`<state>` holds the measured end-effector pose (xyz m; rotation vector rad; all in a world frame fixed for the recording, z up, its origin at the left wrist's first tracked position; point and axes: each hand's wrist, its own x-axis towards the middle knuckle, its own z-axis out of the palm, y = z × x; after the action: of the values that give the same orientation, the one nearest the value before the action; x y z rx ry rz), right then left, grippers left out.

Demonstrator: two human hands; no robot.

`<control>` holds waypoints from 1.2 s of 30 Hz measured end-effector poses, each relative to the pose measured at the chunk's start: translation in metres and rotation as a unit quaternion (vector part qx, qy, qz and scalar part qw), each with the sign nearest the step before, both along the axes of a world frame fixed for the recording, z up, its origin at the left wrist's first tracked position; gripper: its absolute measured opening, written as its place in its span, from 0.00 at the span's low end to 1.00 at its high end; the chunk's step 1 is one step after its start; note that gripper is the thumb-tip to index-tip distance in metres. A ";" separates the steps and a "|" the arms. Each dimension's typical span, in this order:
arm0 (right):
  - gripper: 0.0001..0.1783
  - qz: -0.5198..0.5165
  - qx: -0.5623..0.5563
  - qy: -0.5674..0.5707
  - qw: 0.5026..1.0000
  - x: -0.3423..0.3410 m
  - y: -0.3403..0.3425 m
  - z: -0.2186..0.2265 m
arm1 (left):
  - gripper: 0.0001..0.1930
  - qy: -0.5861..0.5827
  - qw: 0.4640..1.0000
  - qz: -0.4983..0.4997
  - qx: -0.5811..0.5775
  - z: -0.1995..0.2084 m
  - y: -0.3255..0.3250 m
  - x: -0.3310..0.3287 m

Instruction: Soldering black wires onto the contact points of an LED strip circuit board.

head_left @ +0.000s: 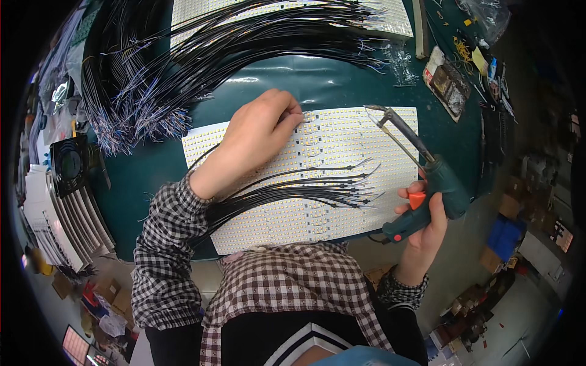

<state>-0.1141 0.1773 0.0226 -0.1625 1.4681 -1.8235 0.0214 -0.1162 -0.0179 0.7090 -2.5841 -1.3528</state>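
My right hand [424, 222] is wrapped round a dark green soldering gun [444, 186] with a red trigger. Its metal tip [375, 108] points left over the far right part of a white LED board [372, 143]. Above the board's far edge, my left hand [259, 125] is closed in a pinch; what sits between its fingertips is too small to tell. A black cable [204, 157] runs beneath its wrist. Several black cables [293, 189] with stripped, thin wire ends lie across the near half of the board, passing under my left forearm.
At the far left, a large bundle of black cables [131, 67] spreads over the green table [281, 85] and another LED board [201, 12]. A black fan [68, 165] and stacked white boards [76, 219] stand left. A stained box [447, 82] lies right, near yellow scraps [479, 61].
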 end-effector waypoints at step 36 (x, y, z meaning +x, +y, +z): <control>0.16 -0.017 0.116 0.021 0.993 0.027 -0.029 0.009 | 0.05 0.105 0.991 0.079 0.013 -0.015 0.017 -0.003</control>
<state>-0.0869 0.1488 0.0314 -0.0611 1.7072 -1.6690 0.0183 -0.0996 -0.0331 0.7161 -2.3016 -1.3372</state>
